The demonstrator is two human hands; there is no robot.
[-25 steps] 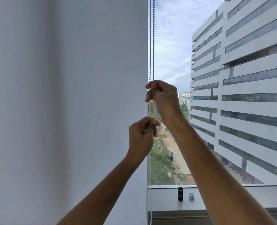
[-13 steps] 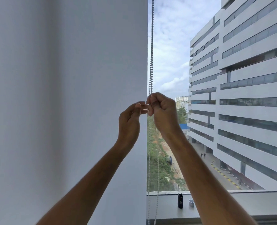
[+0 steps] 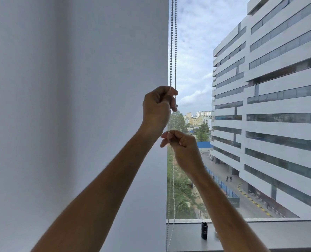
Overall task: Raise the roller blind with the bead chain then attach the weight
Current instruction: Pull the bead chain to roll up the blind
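Roller blind (image 3: 74,106), pale grey-white fabric, fills everything left of the fingers and runs out of frame top and bottom; its right edge sits just left of both hands. Right of the fingers: window glass, sky, a big striped office building (image 3: 271,110) across a street.

Window sill (image 3: 278,233), grey, well below the fingers, spans the lower right. Part of it is hidden behind the right forearm.

Left hand (image 3: 157,108) is the upper one, raised at the blind's edge. Its fingers (image 3: 173,104) are curled tight, pinching the bead chain between thumb and forefinger. Right hand (image 3: 182,145) is lower, just beneath and slightly right of the left, apart from it. Its fingers (image 3: 166,140) are also closed in a pinch on the chain, thumb tip pressed to forefinger.

Bead chain (image 3: 173,44): two strands drop straight from the top of frame, close together and parallel, into the left fingers. Between the two grips a short stretch shows. Below the right fingers the chain hangs on down, motion-blurred, past the sill edge to the bottom of frame. Which strand each hand holds — cannot tell.

Small black cylinder (image 3: 204,230) stands upright on the sill, far below the right fingers, right of the hanging chain. Whether that's the weight, can't say. A small pale object just right of it is mostly hidden by the forearm.
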